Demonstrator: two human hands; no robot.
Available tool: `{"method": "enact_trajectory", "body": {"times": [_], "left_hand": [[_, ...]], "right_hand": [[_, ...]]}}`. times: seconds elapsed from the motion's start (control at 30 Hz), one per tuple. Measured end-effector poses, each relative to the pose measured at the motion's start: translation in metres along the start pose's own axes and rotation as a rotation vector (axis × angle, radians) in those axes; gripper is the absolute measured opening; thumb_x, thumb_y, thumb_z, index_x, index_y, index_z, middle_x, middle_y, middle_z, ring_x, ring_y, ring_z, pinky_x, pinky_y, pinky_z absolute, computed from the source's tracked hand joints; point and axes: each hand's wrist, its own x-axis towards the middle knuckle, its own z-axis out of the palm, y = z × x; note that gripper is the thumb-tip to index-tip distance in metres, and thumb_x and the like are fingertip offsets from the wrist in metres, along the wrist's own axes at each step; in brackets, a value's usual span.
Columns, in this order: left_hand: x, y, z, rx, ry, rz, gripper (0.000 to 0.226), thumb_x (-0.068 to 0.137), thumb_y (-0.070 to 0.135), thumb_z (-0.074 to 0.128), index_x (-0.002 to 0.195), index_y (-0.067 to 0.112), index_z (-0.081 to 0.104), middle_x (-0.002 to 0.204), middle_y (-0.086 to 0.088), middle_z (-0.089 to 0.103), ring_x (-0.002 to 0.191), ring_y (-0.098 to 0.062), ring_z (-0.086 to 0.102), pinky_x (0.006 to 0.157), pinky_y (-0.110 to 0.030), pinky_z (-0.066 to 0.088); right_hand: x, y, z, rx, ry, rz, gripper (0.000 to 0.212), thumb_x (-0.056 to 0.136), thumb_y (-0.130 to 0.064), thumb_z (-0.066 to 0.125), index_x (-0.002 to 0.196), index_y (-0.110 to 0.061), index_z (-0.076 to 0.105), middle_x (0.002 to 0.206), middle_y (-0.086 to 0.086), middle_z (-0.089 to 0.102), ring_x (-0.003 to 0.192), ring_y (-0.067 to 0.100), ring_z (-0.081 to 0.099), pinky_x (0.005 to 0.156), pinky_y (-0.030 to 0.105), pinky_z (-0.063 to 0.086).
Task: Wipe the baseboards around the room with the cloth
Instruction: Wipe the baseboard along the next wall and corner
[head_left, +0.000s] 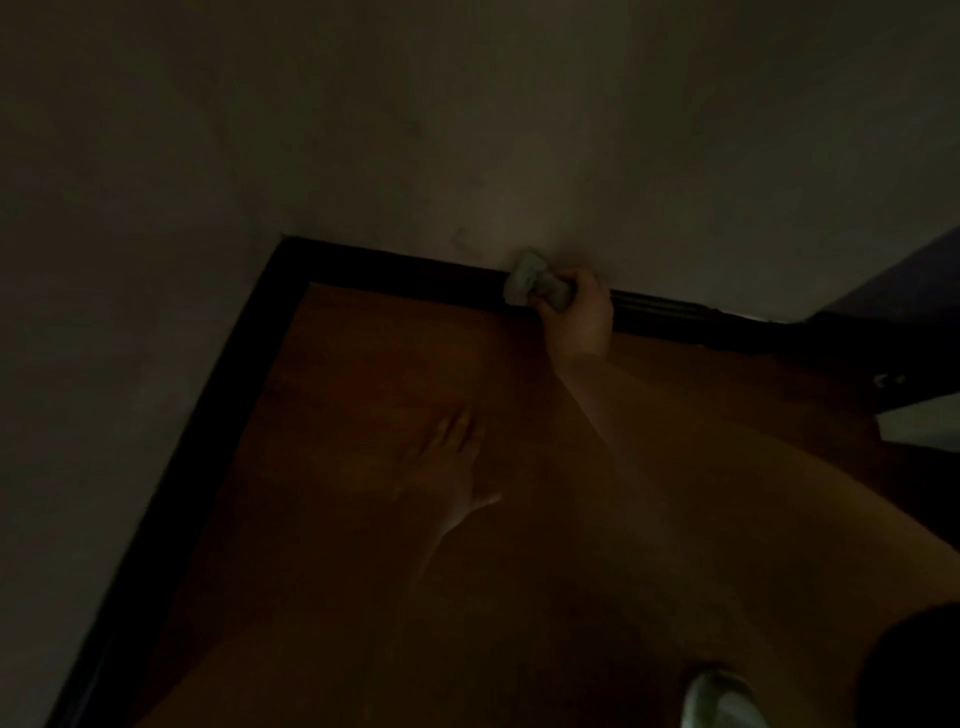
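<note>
Outstretched right hand (576, 317) grips the bunched cloth (535, 283), pressing it against the dark baseboard (395, 265)

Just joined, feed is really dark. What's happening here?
A person is crouched in a room corner, wiping. The right hand grips a pale, bunched cloth and holds it against the black baseboard along the far wall, right of the corner. A second black baseboard run follows the left wall. A bare foot rests on the reddish-brown wooden floor. The left hand is not in view.
</note>
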Motion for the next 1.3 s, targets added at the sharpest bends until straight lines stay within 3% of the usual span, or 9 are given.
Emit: {"method": "enact_trajectory", "body": {"times": [0.07, 0.2, 0.27, 0.43, 0.53, 0.7, 0.93, 1.17, 1.3], "left_hand": [[0.005, 0.012, 0.009, 0.026, -0.020, 0.025, 0.105, 0.084, 0.073, 0.052, 0.156, 0.027, -0.010, 0.164, 0.002, -0.020, 0.151, -0.023, -0.015, 0.122, -0.054, 0.004], [0.010, 0.036, 0.015, 0.029, 0.060, 0.116, 0.114, 0.079, 0.079, 0.051, 0.153, 0.031, -0.021, 0.159, 0.003, -0.031, 0.147, -0.020, -0.024, 0.120, -0.056, 0.004], [0.013, 0.050, 0.015, 0.023, 0.076, 0.138, 0.116, 0.078, 0.081, 0.048, 0.153, 0.029, -0.023, 0.157, 0.001, -0.037, 0.144, -0.020, -0.029, 0.119, -0.057, 0.004], [0.021, 0.072, 0.013, 0.085, -0.025, 0.057, 0.117, 0.078, 0.082, 0.048, 0.156, 0.020, -0.014, 0.162, -0.007, -0.025, 0.149, -0.029, -0.021, 0.116, -0.065, -0.004], [0.020, 0.075, 0.004, 0.063, -0.054, 0.045, 0.120, 0.077, 0.079, 0.055, 0.156, 0.021, -0.015, 0.162, -0.007, -0.025, 0.149, -0.031, -0.020, 0.116, -0.067, -0.001], [0.021, 0.080, 0.003, 0.065, -0.077, 0.015, 0.120, 0.077, 0.077, 0.057, 0.155, 0.022, -0.017, 0.163, -0.007, -0.023, 0.150, -0.031, -0.018, 0.116, -0.067, 0.002], [0.020, 0.076, 0.011, 0.062, -0.028, 0.018, 0.119, 0.078, 0.076, 0.058, 0.156, 0.024, -0.016, 0.162, -0.005, -0.025, 0.149, -0.029, -0.020, 0.117, -0.066, 0.000], [0.024, 0.077, 0.015, 0.085, -0.039, -0.024, 0.124, 0.074, 0.078, 0.059, 0.154, 0.025, -0.020, 0.160, -0.005, -0.029, 0.149, -0.029, -0.021, 0.116, -0.064, -0.001], [0.023, 0.081, 0.011, 0.096, -0.065, -0.035, 0.124, 0.075, 0.075, 0.061, 0.154, 0.023, -0.020, 0.160, -0.006, -0.029, 0.149, -0.030, -0.022, 0.117, -0.065, 0.001]], "right_hand": [[0.003, 0.011, -0.019, -0.032, 0.012, 0.019, 0.030, 0.082, -0.015, 0.076, 0.108, -0.014, 0.062, 0.115, 0.007, 0.056, 0.094, 0.009, 0.049, 0.078, 0.018, 0.037], [0.010, 0.036, -0.063, -0.073, 0.064, 0.090, 0.032, 0.083, -0.015, 0.075, 0.112, -0.012, 0.062, 0.120, 0.008, 0.055, 0.096, 0.011, 0.051, 0.078, 0.013, 0.034], [0.012, 0.045, -0.083, -0.071, 0.103, 0.154, 0.036, 0.083, -0.016, 0.074, 0.116, -0.012, 0.060, 0.122, 0.008, 0.054, 0.102, 0.019, 0.055, 0.081, 0.021, 0.038], [0.006, 0.063, -0.115, -0.078, 0.186, 0.186, 0.039, 0.080, -0.020, 0.074, 0.116, -0.012, 0.060, 0.120, 0.011, 0.058, 0.106, 0.027, 0.059, 0.088, 0.031, 0.046], [-0.005, 0.056, -0.113, -0.006, 0.107, 0.176, 0.046, 0.080, -0.022, 0.076, 0.122, -0.015, 0.060, 0.122, 0.010, 0.058, 0.108, 0.024, 0.059, 0.093, 0.033, 0.048], [-0.012, 0.037, -0.079, -0.079, -0.045, -0.007, 0.045, 0.081, -0.011, 0.076, 0.124, -0.008, 0.063, 0.122, 0.015, 0.055, 0.107, 0.026, 0.057, 0.085, 0.014, 0.034], [0.000, 0.028, -0.040, -0.067, -0.177, -0.123, 0.043, 0.087, -0.016, 0.073, 0.128, -0.010, 0.061, 0.129, 0.014, 0.053, 0.115, 0.026, 0.054, 0.094, 0.024, 0.041], [0.033, 0.040, -0.080, -0.135, -0.270, -0.214, 0.031, 0.085, -0.015, 0.076, 0.114, -0.010, 0.066, 0.114, 0.009, 0.055, 0.101, 0.019, 0.057, 0.085, 0.019, 0.041], [0.036, 0.047, -0.109, -0.142, -0.212, -0.185, 0.026, 0.084, -0.012, 0.075, 0.107, -0.007, 0.064, 0.111, 0.010, 0.053, 0.096, 0.016, 0.054, 0.078, 0.019, 0.039]]}}
